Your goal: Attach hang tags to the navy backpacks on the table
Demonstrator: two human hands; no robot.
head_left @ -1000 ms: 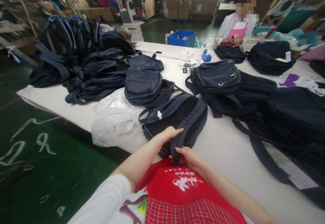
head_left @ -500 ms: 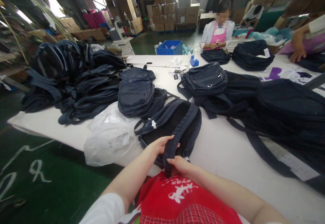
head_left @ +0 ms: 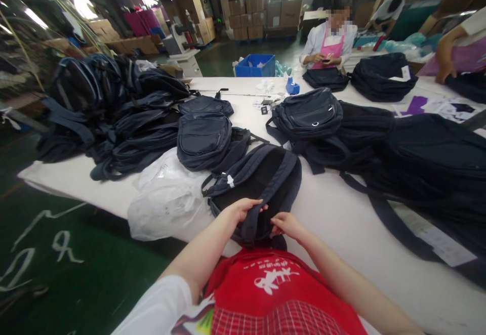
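Observation:
A dark navy backpack (head_left: pixel 279 165) lies on the table right in front of me, its straps and back panel facing up. My left hand (head_left: pixel 246 209) is closed around one shoulder strap (head_left: pixel 261 201), low down near my body. To the right of that strap, my right hand (head_left: pixel 287 224) is pinched at the backpack's lower edge. Whatever its fingertips hold is too small to make out. A small white tag (head_left: pixel 230 181) sits on the backpack's left side.
Crumpled clear plastic bags (head_left: pixel 163 208) lie left of the backpack. More navy backpacks (head_left: pixel 205 135) sit behind it, in a heap (head_left: pixel 125 117) at left and along the right (head_left: pixel 436 158). Across the white table (head_left: pixel 334 213) a person in a pink apron (head_left: pixel 330 46) works near a blue bin (head_left: pixel 255 66).
My right hand has left the shoulder strap and moved right and slightly up, to the backpack's lower edge. My left hand keeps its hold on the strap.

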